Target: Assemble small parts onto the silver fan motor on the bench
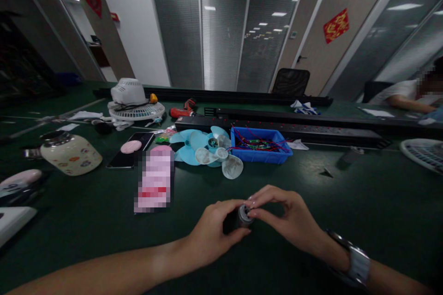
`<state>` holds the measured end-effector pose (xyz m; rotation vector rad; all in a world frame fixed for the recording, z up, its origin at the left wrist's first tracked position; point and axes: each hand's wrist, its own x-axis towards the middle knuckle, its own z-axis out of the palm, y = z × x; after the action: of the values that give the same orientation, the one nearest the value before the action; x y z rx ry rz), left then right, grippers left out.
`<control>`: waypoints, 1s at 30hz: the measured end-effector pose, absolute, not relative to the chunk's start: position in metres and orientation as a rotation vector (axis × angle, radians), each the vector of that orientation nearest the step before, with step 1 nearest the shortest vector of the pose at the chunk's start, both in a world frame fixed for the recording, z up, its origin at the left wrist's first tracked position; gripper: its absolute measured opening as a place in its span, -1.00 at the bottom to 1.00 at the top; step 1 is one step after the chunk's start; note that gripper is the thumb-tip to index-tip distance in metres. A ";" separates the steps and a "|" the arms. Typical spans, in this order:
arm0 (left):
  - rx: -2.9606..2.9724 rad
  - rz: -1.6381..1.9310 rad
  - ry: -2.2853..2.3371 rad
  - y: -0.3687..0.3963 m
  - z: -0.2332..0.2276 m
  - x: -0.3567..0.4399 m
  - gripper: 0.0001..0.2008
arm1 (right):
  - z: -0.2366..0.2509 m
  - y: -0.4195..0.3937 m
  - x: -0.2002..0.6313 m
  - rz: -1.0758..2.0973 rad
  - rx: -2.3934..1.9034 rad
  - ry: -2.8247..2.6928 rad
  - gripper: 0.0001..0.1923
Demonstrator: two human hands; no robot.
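Note:
My left hand [212,233] grips a small dark cylindrical motor [238,218] just above the green table [346,203]. My right hand [287,216], with a watch on its wrist, pinches the motor's metal end with thumb and forefinger. Both hands meet at the near middle of the table. Behind them lie light blue and clear fan blades [207,147] and a blue bin [259,145] holding red wires and circuit boards.
A cream jar [71,153], a phone [129,150] and a blurred pink item [154,179] lie at the left. A white fan housing on a grille [133,99], a red driver [182,110] and black power strips [294,129] lie further back. Another person sits at the far right.

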<state>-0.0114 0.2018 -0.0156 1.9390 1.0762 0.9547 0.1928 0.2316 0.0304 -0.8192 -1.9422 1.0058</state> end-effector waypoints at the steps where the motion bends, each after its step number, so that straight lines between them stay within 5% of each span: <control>1: 1.938 0.967 1.074 0.202 -0.017 -0.011 -0.52 | 0.029 0.231 0.190 1.028 -0.827 -1.950 -0.93; 30: 1.953 0.960 1.067 0.202 -0.016 -0.011 -0.52 | 0.040 0.239 0.201 0.952 -0.765 -1.920 -0.90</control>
<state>-0.0115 0.2017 -0.0161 1.9528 1.0665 0.9605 0.2010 0.2386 0.0402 -0.7647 -1.9197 0.9520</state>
